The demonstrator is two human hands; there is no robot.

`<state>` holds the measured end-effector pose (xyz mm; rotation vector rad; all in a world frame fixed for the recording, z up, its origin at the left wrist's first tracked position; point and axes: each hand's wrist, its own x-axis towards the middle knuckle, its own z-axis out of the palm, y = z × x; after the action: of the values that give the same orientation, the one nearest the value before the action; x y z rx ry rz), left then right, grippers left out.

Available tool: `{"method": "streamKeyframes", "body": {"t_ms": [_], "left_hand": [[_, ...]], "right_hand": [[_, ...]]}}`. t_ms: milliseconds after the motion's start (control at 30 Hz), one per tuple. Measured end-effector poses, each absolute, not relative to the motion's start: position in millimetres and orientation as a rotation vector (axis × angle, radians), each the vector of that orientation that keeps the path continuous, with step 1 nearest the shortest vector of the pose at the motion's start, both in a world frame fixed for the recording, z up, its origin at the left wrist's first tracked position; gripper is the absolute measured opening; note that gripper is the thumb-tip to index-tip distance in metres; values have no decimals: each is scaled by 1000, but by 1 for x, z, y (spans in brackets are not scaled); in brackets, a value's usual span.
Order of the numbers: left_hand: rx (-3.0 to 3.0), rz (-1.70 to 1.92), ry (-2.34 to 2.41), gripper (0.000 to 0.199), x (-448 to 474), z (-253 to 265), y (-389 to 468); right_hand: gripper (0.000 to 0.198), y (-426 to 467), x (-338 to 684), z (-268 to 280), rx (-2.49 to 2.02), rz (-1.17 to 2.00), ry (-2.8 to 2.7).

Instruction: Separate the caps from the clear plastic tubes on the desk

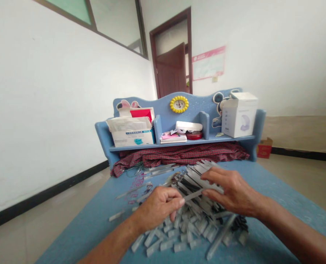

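My left hand (160, 205) is closed, with thumb and forefinger pinching one end of a slim translucent pen barrel (193, 194). The barrel points right, towards my right hand (230, 189), whose thumb is close to its far end; whether they touch I cannot tell. The fingers of that hand are spread from the thumb, over a heap of long, pale pen barrels (197, 176). Below both hands lie many short frosted pen caps (167, 244). A longer clear tube (220, 238) lies across them at the right, beside small black parts (239, 223).
On the blue table (88, 227), loose thin rods (161, 169) and small pink pieces (137, 183) lie at the back left. A checked cloth (179, 154) is bunched under a blue shelf (149, 146) holding a mask box (132, 137), a red round tin (194, 136) and a white box (238, 117).
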<state>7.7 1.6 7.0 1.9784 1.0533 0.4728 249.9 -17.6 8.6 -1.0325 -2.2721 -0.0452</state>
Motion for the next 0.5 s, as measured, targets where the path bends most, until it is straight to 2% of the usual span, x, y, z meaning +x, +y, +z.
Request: {"method": "streamKeyframes", "body": {"t_ms": [167,367,500], "left_hand": [[1998,401,953,34,14,13,-15],[2166,255,1006,27,-1,44,-18],[2400,219,1025,31,-6,72,-27]], "right_hand": [[20,-37,230,9,-848,-373,-2512],[28,-43,234,23,-965,-281,-2577],[30,-48,236,40,-999,-183,-2635]]}}
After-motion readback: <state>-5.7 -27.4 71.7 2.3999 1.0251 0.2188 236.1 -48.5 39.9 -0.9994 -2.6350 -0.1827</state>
